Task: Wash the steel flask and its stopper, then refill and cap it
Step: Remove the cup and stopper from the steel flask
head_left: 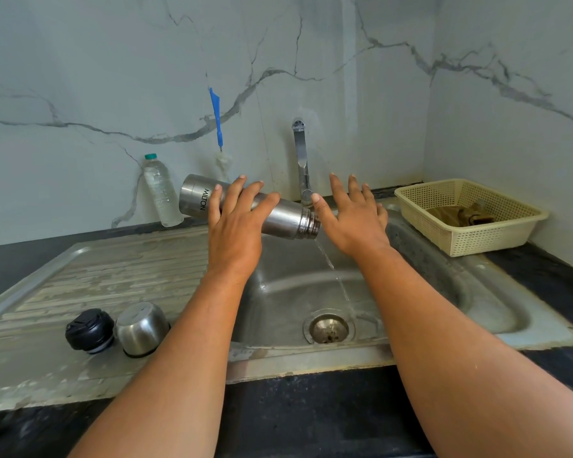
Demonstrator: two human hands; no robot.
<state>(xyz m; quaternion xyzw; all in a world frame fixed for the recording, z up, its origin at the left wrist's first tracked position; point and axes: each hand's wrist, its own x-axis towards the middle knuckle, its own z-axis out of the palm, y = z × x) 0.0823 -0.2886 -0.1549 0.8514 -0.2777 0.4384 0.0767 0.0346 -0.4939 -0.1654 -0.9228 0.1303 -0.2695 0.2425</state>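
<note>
The left hand [235, 226] holds the steel flask [288, 219] above the sink [444, 292], its fingers [257, 193] laid over the body and curled round it. The flask lies tilted, base up to the left and open mouth down to the right, and a thin stream of water [328, 259] runs from the mouth into the bowl near the drain [328, 328]. The right hand [351, 219] hovers just beside the flask's mouth, in front of the tap [301, 153], fingers straight and spread apart, holding nothing; whether its thumb touches the neck cannot be told. On the draining board [96, 276] to the left the black stopper [89, 330] and the steel cup lid [142, 328] sit side by side, the lid mouth down. A plastic water bottle [161, 193] leans against the marble wall, a blue-handled brush [216, 117] hangs above, and a cream basket [497, 239] with a brown cloth [460, 214] stands on the dark table [559, 276] to the right.
</note>
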